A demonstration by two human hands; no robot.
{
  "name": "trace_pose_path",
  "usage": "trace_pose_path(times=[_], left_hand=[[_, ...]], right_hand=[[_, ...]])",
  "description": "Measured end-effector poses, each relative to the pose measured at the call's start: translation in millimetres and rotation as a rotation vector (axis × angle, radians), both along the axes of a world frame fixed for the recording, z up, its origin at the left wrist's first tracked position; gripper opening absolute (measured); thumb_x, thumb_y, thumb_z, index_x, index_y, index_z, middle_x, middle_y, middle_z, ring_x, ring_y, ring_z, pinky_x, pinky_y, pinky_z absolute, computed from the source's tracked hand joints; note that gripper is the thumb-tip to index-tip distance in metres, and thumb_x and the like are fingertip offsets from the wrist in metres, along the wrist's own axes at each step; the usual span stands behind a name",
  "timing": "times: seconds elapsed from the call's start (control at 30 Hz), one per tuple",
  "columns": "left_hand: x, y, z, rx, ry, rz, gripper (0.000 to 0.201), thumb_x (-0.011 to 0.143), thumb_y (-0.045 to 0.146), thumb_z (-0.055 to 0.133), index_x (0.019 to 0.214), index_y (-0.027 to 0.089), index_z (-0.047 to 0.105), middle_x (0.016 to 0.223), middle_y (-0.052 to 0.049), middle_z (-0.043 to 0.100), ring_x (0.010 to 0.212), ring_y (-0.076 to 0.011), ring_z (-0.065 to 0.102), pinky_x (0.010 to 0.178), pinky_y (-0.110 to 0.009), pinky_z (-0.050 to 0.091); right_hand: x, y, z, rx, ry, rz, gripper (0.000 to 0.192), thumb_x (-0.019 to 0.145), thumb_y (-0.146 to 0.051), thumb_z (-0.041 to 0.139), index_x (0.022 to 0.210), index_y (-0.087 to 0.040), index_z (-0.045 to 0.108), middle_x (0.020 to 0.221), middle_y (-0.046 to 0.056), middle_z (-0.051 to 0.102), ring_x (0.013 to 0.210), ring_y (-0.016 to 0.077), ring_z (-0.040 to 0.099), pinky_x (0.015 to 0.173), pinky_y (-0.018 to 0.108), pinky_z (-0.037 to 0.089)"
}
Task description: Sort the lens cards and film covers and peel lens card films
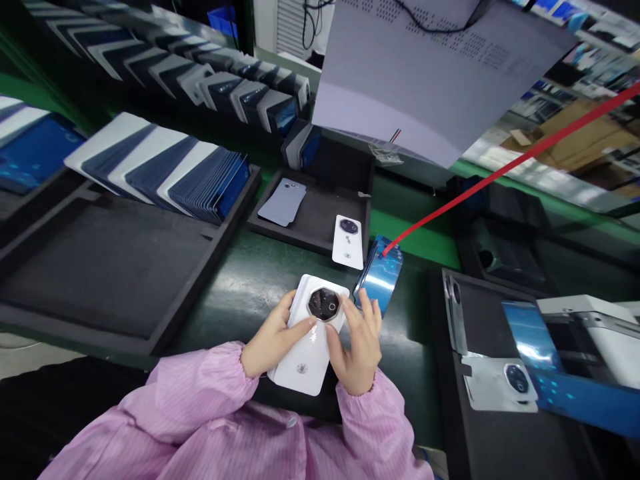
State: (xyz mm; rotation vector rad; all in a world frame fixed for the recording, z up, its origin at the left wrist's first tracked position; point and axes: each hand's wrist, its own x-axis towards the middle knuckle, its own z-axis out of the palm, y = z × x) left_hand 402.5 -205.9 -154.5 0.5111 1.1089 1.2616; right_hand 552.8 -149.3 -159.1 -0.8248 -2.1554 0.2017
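Observation:
A white phone back cover with a dark octagonal camera piece lies face up between my hands, with what looks like another cover or more under it. My left hand grips the left edge, its thumb on the white face just below the camera piece. At the upper right edge, the thumb and forefinger of my right hand close on the cover beside the camera piece. The other right fingers are raised apart, close to a stack of shiny blue panels.
A white cover leans on the edge of a black foam tray holding grey-blue covers. Large trays with rows of panels stand left. A right tray holds a white cover and blue film. A red strap slants overhead.

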Motion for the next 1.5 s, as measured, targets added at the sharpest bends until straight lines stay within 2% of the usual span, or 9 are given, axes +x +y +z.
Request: trace_pose_path(times=[0.2,0.33,0.47,0.67,0.8,0.9,1.1,1.3,1.5], left_hand=[[1.7,-0.7,0.0,-0.039,-0.115,-0.052,0.056,0.075,0.031,0.069,0.122,0.02,0.04,0.1,-0.005,0.066,0.077,-0.0165,0.065,0.07,-0.03,0.052],[-0.3,-0.4,1.3,-0.062,-0.152,-0.037,0.051,0.074,0.03,0.07,0.118,0.018,0.045,0.098,-0.005,0.066,0.076,-0.0157,0.064,0.069,-0.028,0.051],[-5.2,-0.5,5.2,-0.063,-0.15,0.027,0.048,0.075,0.031,0.068,0.117,0.018,0.046,0.096,-0.005,0.067,0.073,-0.0155,0.064,0.065,-0.027,0.05],[-7.8,-0.6,10.8,-0.033,-0.152,0.054,0.048,0.075,0.033,0.069,0.115,0.018,0.046,0.097,-0.005,0.067,0.074,-0.0157,0.064,0.065,-0.027,0.051],[-6.6,-0.4,10.0,-0.031,-0.14,0.02,0.05,0.075,0.034,0.067,0.117,0.018,0.044,0.096,-0.005,0.066,0.071,-0.0146,0.063,0.064,-0.026,0.051],[-5.4,-1.3,7.6,-0.004,-0.086,0.006,0.052,0.077,0.034,0.065,0.121,0.02,0.041,0.1,-0.005,0.065,0.075,-0.0153,0.064,0.065,-0.027,0.051],[-1.0,-6.2,0.5,0.107,0.12,-0.002,0.047,0.082,0.031,0.061,0.123,0.022,0.04,0.111,-0.006,0.062,0.091,-0.0189,0.063,0.074,-0.028,0.052],[1.9,-9.0,-7.7,0.172,0.3,0.016,0.05,0.084,0.03,0.058,0.129,0.024,0.036,0.118,-0.007,0.06,0.102,-0.0223,0.06,0.083,-0.033,0.05],[-1.3,-4.8,-1.9,0.115,0.123,0.017,0.047,0.083,0.031,0.059,0.125,0.023,0.039,0.119,-0.007,0.06,0.101,-0.022,0.06,0.079,-0.031,0.05]], right_hand=[[-2.1,7.9,9.0,-0.382,0.062,-0.066,0.048,0.082,-0.029,0.063,0.127,-0.02,0.048,0.142,0.014,0.041,0.135,0.0332,0.031,0.106,0.059,0.03],[16.4,22.2,17.2,-0.444,0.569,-0.247,0.038,0.077,-0.026,0.067,0.112,-0.02,0.055,0.115,0.009,0.06,0.108,0.0253,0.059,0.096,0.048,0.045],[54.4,39.9,20.0,-0.35,1.012,-0.47,0.043,0.074,-0.023,0.069,0.113,-0.021,0.051,0.107,0.004,0.062,0.099,0.0182,0.062,0.091,0.04,0.048],[41.1,28.4,-13.8,-0.86,0.392,-0.243,0.04,0.069,-0.03,0.071,0.104,-0.018,0.055,0.088,0.006,0.067,0.075,0.021,0.064,0.069,0.039,0.054],[10.8,13.0,-25.1,-0.523,0.034,-0.266,0.028,0.073,-0.025,0.065,0.1,-0.018,0.061,0.097,0.01,0.061,0.092,0.0276,0.058,0.083,0.051,0.047],[6.8,9.6,-11.2,-0.27,0.116,-0.272,0.02,0.08,-0.024,0.059,0.099,-0.019,0.063,0.109,0.012,0.055,0.107,0.028,0.051,0.091,0.052,0.042],[-0.3,11.1,23.7,-0.437,0.215,-0.13,0.012,0.078,-0.026,0.066,0.088,-0.02,0.062,0.105,0.009,0.057,0.099,0.0239,0.055,0.084,0.043,0.046],[-11.0,14.0,24.6,-0.534,0.21,-0.114,0.007,0.079,-0.026,0.063,0.077,-0.019,0.062,0.104,0.009,0.057,0.098,0.0241,0.056,0.08,0.041,0.046],[-9.4,3.0,14.8,-0.069,0.115,0.069,0.012,0.08,-0.009,0.059,0.077,-0.021,0.058,0.093,0.003,0.065,0.109,0.025,0.056,0.1,0.055,0.033]])
